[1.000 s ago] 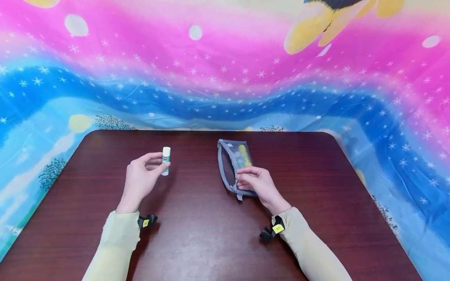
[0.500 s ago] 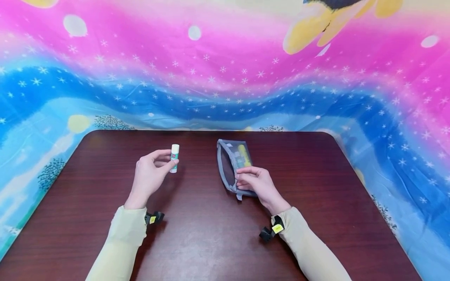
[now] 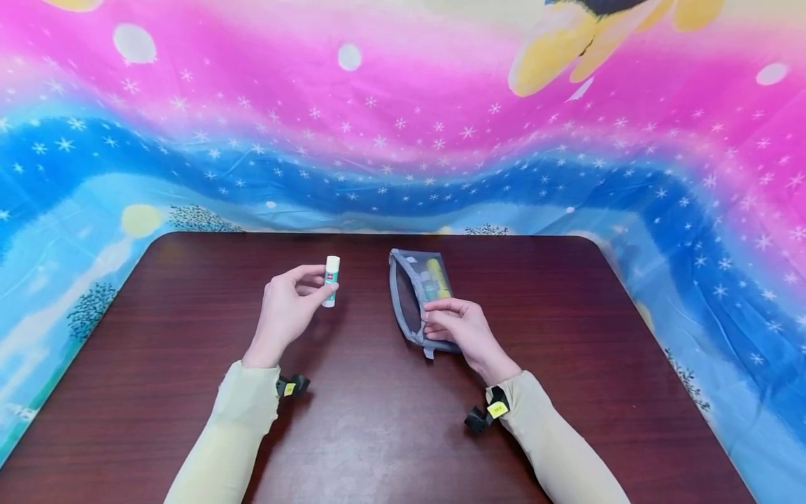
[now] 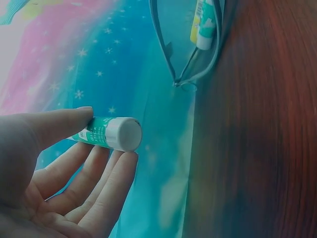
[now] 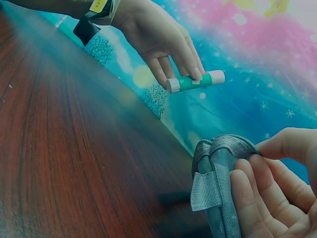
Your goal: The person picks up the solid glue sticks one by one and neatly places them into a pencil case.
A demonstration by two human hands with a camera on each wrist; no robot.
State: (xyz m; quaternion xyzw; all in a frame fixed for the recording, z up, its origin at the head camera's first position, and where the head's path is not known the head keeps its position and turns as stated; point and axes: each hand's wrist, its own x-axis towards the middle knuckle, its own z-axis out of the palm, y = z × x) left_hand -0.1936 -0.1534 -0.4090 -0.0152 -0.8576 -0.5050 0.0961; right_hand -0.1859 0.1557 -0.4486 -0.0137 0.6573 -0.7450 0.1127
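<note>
A green and white glue stick [image 3: 331, 280] is pinched upright between the thumb and fingers of my left hand [image 3: 286, 308], raised over the table left of the pouch. In the left wrist view the white end of the glue stick [image 4: 126, 134] faces the camera. My right hand [image 3: 466, 332] pinches the near edge of a grey mesh zip pouch [image 3: 403, 301], whose mouth gapes toward the left. Through the mesh show a yellow tube-shaped item [image 3: 436, 273] and another green and white glue stick [image 4: 206, 34]. The right wrist view shows a fabric tab [image 5: 205, 191] at the pouch's end.
The dark red-brown wooden table [image 3: 378, 434] has rounded far corners. Behind and beside it hangs a pink and blue snowflake-patterned cloth [image 3: 378, 140]. Each wrist wears a black camera mount [image 3: 292, 386] with a yellow label.
My left hand has moved steadily right and slightly away from me with the glue stick, closer to the pouch. My right hand and the pouch have stayed in place.
</note>
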